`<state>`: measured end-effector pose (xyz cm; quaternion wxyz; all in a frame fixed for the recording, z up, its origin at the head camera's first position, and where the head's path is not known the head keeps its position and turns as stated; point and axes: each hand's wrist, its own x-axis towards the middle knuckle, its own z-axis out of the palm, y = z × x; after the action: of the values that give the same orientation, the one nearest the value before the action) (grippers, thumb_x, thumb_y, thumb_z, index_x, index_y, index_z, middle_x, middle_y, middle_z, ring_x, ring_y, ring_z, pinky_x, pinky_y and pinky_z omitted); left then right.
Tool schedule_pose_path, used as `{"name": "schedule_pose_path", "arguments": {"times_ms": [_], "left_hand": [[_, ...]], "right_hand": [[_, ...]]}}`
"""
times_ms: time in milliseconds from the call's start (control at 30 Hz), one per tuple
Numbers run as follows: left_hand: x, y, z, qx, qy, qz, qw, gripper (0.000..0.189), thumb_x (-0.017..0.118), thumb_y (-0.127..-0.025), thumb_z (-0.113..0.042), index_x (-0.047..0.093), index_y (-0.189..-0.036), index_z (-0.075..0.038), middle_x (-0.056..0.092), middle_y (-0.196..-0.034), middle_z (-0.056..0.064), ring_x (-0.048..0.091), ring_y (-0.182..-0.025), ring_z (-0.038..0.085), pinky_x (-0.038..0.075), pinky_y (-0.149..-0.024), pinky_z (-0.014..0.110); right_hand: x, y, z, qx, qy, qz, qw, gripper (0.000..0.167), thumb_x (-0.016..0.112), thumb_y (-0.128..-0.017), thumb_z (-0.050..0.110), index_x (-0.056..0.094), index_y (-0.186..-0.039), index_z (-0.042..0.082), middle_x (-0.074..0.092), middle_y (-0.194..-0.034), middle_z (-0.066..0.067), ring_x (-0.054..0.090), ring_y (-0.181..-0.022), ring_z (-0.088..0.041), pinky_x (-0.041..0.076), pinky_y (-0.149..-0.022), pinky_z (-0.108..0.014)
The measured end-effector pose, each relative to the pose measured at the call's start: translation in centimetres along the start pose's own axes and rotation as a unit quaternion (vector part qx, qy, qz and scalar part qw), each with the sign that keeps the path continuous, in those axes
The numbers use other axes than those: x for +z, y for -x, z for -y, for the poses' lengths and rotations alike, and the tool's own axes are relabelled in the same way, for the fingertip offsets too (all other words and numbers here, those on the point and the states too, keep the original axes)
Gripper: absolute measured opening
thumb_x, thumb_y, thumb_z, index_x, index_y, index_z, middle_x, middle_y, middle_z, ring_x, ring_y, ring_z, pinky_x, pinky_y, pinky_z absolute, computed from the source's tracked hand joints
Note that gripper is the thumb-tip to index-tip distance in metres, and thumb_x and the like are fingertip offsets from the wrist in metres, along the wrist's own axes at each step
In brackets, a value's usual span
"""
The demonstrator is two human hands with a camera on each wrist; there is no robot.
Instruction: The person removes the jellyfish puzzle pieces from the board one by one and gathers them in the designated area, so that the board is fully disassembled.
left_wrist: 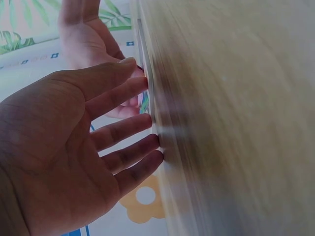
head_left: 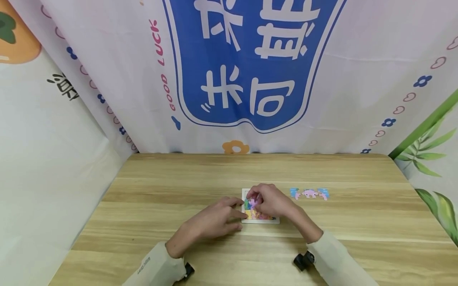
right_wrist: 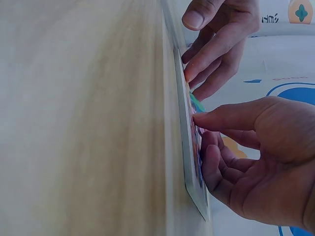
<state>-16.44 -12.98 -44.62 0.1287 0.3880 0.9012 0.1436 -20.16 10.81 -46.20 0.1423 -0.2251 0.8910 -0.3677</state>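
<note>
A small white-framed jigsaw puzzle (head_left: 260, 221) lies flat on the table, with colourful pieces in its lower part. My right hand (head_left: 273, 200) is over it, thumb and fingers pinching a puzzle piece (right_wrist: 197, 102) with a green part, which sits tilted up from the board in the right wrist view. The fingers partly cover that piece. My left hand (head_left: 218, 217) rests at the board's left side, its fairly straight fingers touching the frame and the tabletop. In the left wrist view, the fingers (left_wrist: 125, 132) of that hand are spread apart.
To the right of the board, loose puzzle pieces lie in a row: a blue and pink one (head_left: 294, 193), a pink one (head_left: 309, 193) and another blue and pink one (head_left: 323, 193). The wooden table (head_left: 171, 178) meets a printed curtain (head_left: 143, 119) at the back.
</note>
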Motion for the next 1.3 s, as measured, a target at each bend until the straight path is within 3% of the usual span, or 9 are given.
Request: {"name": "schedule_pose_path", "arguments": {"times_ms": [200,500,1300], "left_hand": [[-0.05,0.0,-0.05,-0.003,0.006,0.001,1.0,0.034,0.071,-0.106,-0.032,0.076,-0.136,-0.019,0.055,-0.16,0.011,0.052,-0.149,0.03,0.047,-0.122,0.05],[0.01,-0.07,-0.02,-0.009,0.007,0.002,0.9999,0.034,0.071,-0.105,-0.032,0.076,-0.137,-0.02,0.055,-0.16,0.011,0.052,-0.149,0.031,0.046,-0.124,0.05],[-0.05,0.0,-0.03,-0.01,0.005,0.008,0.9999,0.035,0.07,-0.106,-0.032,0.075,-0.138,-0.02,0.053,-0.163,0.011,0.051,-0.15,0.031,0.044,-0.125,0.05]], "right_hand": [[0.0,0.12,-0.19,-0.015,-0.001,0.003,0.9999,0.031,0.073,-0.087,-0.011,0.073,-0.112,0.007,0.068,-0.098,-0.004,0.06,-0.085,-0.013,0.054,-0.073,-0.023],[0.11,0.31,-0.55,-0.036,-0.022,0.0,0.9991,0.014,0.064,-0.103,0.001,0.071,-0.109,0.011,0.071,-0.09,-0.001,0.059,-0.076,-0.01,0.05,-0.069,-0.023],[0.41,0.03,-0.84,-0.013,-0.049,-0.029,0.9983,0.017,0.06,-0.102,0.004,0.073,-0.108,0.013,0.071,-0.092,-0.003,0.06,-0.08,-0.013,0.051,-0.073,-0.027]]}}
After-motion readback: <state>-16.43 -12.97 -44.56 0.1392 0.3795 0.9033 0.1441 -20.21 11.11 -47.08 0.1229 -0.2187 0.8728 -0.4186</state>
